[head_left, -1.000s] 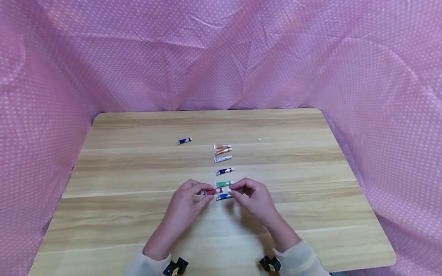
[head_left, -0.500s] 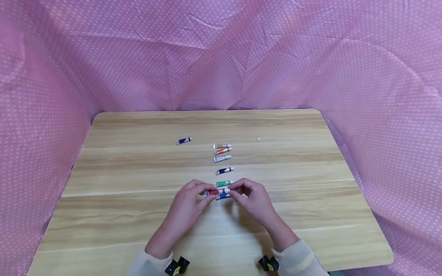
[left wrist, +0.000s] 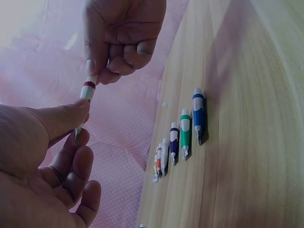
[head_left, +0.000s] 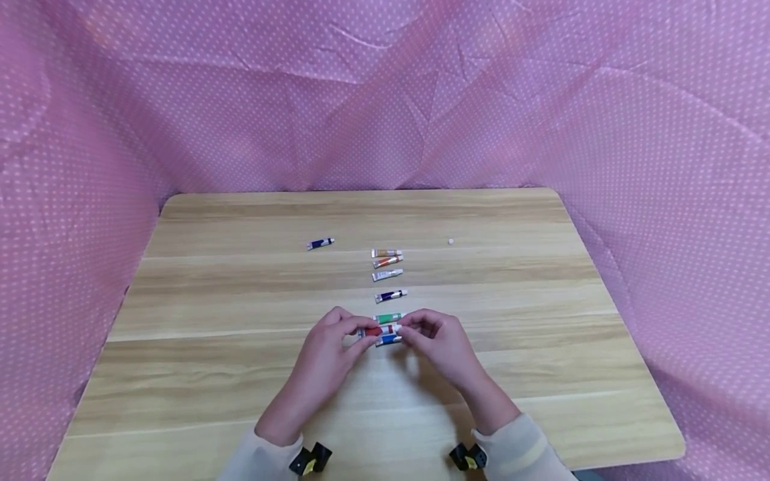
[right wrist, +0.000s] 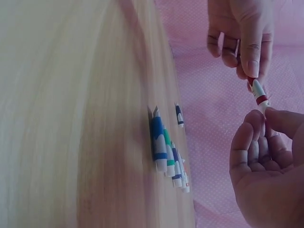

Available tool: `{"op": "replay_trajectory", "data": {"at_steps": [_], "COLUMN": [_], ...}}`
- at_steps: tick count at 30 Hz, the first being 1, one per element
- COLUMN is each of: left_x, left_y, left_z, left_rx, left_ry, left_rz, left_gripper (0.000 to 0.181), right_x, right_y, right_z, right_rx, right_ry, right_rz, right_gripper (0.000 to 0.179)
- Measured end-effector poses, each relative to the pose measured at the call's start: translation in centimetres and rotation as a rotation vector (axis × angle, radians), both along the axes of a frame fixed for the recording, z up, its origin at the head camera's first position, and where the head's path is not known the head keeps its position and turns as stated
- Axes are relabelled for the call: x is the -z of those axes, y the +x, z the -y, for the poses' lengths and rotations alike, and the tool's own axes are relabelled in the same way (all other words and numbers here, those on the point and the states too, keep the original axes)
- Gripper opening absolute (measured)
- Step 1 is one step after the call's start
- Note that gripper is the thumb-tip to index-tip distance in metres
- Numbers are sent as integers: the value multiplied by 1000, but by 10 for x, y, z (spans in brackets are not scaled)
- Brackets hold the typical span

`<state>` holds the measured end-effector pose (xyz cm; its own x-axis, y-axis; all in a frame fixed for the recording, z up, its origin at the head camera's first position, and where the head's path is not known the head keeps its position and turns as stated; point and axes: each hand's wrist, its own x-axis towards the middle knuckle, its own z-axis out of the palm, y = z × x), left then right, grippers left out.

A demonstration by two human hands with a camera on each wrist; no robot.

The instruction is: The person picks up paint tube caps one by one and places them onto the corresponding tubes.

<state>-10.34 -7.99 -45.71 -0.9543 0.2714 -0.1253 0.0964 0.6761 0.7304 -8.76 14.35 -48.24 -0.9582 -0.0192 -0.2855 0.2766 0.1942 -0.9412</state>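
Above the table, my left hand [head_left: 327, 347] pinches a small red paint tube [head_left: 379, 331] by its body, between thumb and fingertips. From the other side, my right hand [head_left: 442, 341] pinches the white cap [right wrist: 264, 108] at the tube's neck end; thumb and fingertips cover part of it. In the left wrist view the tube [left wrist: 88, 90] bridges both hands, its red band in the gap between them. A blue paint tube [head_left: 388, 340] lies on the wood close below the hands in the head view, and a green one [head_left: 388, 318] just beyond.
Farther up the wooden table [head_left: 210, 280] lie a dark violet tube [head_left: 391, 295], a whitish one [head_left: 387, 274], an orange-red one [head_left: 388, 262] and an ochre one [head_left: 386, 253]. A dark blue tube [head_left: 321, 244] is off left, a loose white cap [head_left: 450, 242] off right. Pink dotted cloth [head_left: 385, 100] hangs behind.
My left hand has brought the red paint tube slightly rightward, closing the gap between its neck and the cap in my right hand. The tubes on the table have not moved.
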Motion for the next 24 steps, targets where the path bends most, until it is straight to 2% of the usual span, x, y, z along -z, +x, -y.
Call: {"op": "replay_trajectory", "data": {"at_steps": [3, 7, 11, 19, 24], "left_x": [0, 0, 0, 3, 5], "left_y": [-1, 1, 3, 7, 11], "left_z": [-1, -3, -6, -13, -14], "left_rx": [3, 0, 5, 52, 68], "left_ry": [-3, 1, 15, 23, 2], "left_rz": [-33, -33, -37, -113, -126], "left_gripper": [24, 24, 23, 20, 20], "right_x": [3, 5, 5, 6, 7], "right_y": [0, 0, 0, 4, 8], "right_z": [-1, -2, 0, 0, -4], "right_rx": [-13, -31, -69, -83, -110], "right_ry": [56, 54, 60, 139, 144], "right_rz": [-15, -2, -12, -12, -24], "right_gripper": [9, 13, 24, 51, 58]}}
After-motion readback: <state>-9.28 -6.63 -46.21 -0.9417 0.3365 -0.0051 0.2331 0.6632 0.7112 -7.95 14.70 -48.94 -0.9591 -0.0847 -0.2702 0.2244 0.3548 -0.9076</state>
